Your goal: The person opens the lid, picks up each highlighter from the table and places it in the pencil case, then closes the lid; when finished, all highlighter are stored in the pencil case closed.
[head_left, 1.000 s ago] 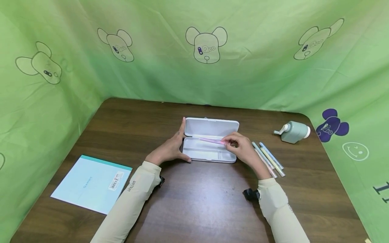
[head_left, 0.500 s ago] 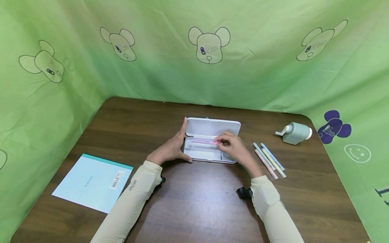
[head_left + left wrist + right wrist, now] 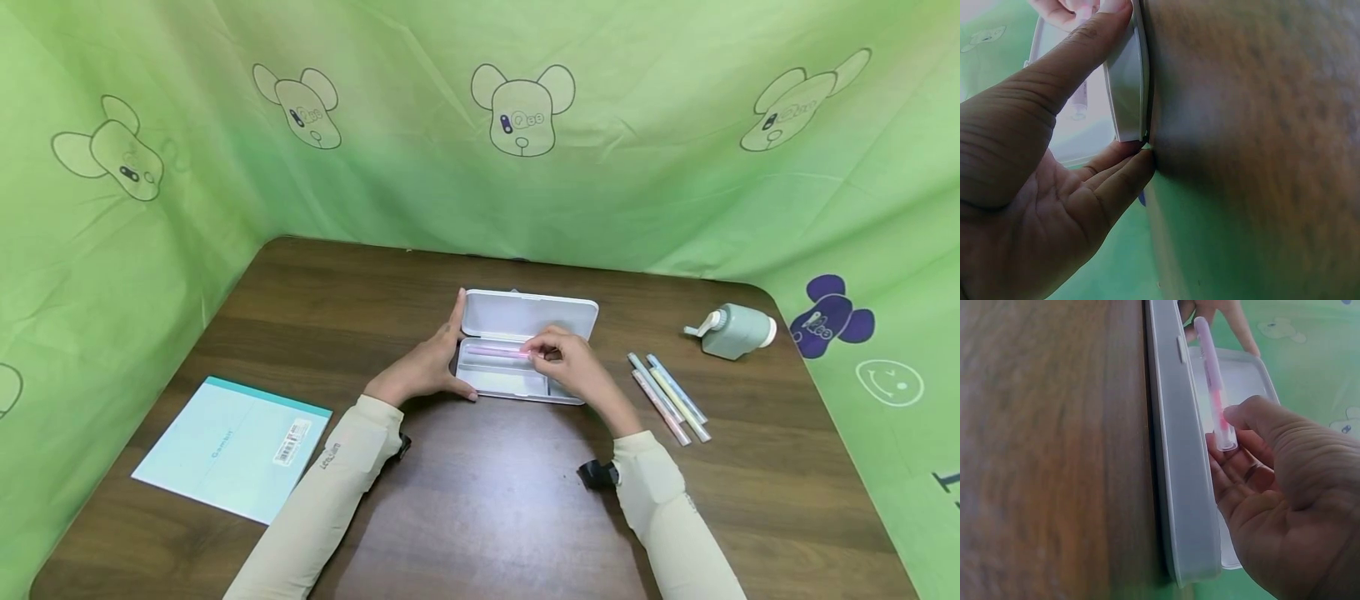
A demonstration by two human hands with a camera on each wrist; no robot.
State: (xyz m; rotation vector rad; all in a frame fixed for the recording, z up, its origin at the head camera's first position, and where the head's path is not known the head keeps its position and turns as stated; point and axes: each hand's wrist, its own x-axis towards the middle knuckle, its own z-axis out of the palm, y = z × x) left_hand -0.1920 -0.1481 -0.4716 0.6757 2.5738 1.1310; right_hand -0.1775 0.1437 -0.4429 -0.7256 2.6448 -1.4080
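Observation:
A white pencil case lies with its lid raised at the back. My left hand holds its left end, thumb at the front edge and fingers by the end and hinge side; in the left wrist view the thumb reaches along the front wall. My right hand pinches a pink marker pen near its right end, between thumb and fingers. The pen lies lengthwise over the long rear compartment; whether it touches the bottom I cannot tell. The right wrist view shows the pen with its clear end between my fingertips.
Several pastel pens lie side by side to the right of the case. Farther right a grey-green bottle with a white cap lies on its side. A light-blue notebook lies at the left. Green cloth hangs behind the table.
My right hand has moved left with the pink marker pen and brought it lower, in line with the rear compartment. The left hand has stayed on the case. The view has shifted slightly.

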